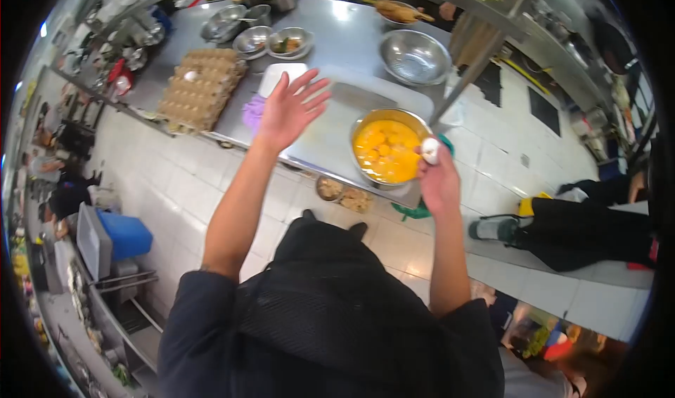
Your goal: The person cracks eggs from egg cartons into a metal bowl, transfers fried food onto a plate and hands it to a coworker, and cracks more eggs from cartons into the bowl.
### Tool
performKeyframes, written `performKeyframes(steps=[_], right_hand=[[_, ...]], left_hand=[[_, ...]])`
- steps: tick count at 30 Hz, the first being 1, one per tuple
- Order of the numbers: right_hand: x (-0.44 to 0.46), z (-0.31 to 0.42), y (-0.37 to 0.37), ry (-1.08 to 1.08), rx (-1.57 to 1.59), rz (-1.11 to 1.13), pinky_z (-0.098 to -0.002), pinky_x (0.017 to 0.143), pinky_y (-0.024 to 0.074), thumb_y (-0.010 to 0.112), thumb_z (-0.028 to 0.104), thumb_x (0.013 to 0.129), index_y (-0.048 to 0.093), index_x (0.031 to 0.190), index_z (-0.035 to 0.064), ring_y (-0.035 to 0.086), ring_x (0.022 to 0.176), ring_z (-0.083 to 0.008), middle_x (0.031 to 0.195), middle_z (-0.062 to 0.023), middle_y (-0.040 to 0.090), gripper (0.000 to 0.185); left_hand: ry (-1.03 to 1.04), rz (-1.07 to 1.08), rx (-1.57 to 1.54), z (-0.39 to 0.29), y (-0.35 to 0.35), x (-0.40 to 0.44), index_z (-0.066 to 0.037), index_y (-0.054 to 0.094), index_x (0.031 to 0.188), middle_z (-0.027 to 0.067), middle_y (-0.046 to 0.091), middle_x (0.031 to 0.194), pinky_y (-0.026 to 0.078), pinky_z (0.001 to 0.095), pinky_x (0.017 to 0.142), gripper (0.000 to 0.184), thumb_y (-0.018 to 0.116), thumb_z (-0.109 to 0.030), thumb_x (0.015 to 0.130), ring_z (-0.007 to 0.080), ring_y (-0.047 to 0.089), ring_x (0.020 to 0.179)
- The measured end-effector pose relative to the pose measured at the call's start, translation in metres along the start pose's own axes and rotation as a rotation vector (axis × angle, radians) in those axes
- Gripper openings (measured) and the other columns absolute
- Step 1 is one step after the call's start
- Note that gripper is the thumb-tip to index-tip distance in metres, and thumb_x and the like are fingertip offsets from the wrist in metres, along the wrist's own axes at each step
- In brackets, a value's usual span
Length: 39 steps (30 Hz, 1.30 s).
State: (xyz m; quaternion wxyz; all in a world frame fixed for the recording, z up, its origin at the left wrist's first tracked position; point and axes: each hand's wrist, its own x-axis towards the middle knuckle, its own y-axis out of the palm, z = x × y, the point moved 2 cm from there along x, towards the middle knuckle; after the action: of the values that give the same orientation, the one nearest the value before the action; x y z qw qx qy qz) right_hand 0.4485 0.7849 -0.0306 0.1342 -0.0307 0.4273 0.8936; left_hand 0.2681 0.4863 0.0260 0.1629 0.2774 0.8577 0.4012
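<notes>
My right hand (439,180) is closed around a white eggshell (429,149) at the right rim of a metal bowl (356,143). Whether the shell is whole or cracked, I cannot tell. Inside the bowl lies a pool of raw eggs (383,145) with several yolks showing. My left hand (292,110) is raised over the counter, palm up and fingers spread, holding nothing. Just beyond it are a white tray (281,78) and a purple cloth or bag (254,110). A stack of cardboard egg trays (200,92) stands farther left, with one white egg (190,76) on top.
The steel counter (327,18) carries an empty metal bowl (415,57) at the back right and small bowls (290,43) of food. A metal post (485,57) rises near the counter's right end. Below the front edge sit containers of eggshells (355,200).
</notes>
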Motion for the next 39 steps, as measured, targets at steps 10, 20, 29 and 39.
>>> performKeyframes(steps=[10,20,29,39], right_hand=[[0.02,0.004,0.028,0.263,0.066,0.102,-0.0249,0.054,0.0397,0.043,0.044,0.107,0.055,0.116,0.0065,0.053,0.068,-0.0143,0.092,-0.0092,0.062,0.04],[0.032,0.021,0.043,0.259,-0.603,-0.01,-0.0222,0.048,0.0344,0.047,0.043,0.106,0.054,0.115,0.0126,0.047,0.054,-0.0099,0.076,-0.0043,0.057,0.032],[0.02,0.089,0.104,-0.334,-1.278,0.155,-0.0217,0.055,0.0426,0.05,0.037,0.106,0.054,0.112,0.0084,0.053,0.061,-0.0075,0.077,-0.002,0.059,0.029],[0.013,0.062,-0.129,0.052,-0.925,-0.473,-0.0311,0.054,0.0532,0.039,0.067,0.1,0.045,0.136,0.0101,0.068,0.066,-0.0207,0.091,-0.0139,0.068,0.067]], left_hand=[[0.01,0.276,1.16,0.092,0.102,0.046,-0.006,0.065,0.131,0.0049,0.07,0.111,0.051,0.026,0.084,0.041,0.067,-0.024,0.094,0.0107,0.064,0.092],[-0.144,0.566,1.213,0.093,0.086,0.071,-0.004,0.065,0.131,0.0057,0.073,0.107,0.052,0.0268,0.08,0.039,0.068,-0.014,0.093,0.0094,0.06,0.083],[0.457,0.789,1.581,0.031,0.175,0.059,-0.003,0.07,0.115,0.0192,0.067,0.094,0.05,0.041,0.078,0.033,0.074,-0.014,0.084,0.0343,0.064,0.088],[0.525,0.718,1.869,0.167,0.185,0.134,-0.013,0.049,0.146,0.0212,0.063,0.124,0.05,0.0432,0.096,0.066,0.072,-0.029,0.086,0.0381,0.062,0.113]])
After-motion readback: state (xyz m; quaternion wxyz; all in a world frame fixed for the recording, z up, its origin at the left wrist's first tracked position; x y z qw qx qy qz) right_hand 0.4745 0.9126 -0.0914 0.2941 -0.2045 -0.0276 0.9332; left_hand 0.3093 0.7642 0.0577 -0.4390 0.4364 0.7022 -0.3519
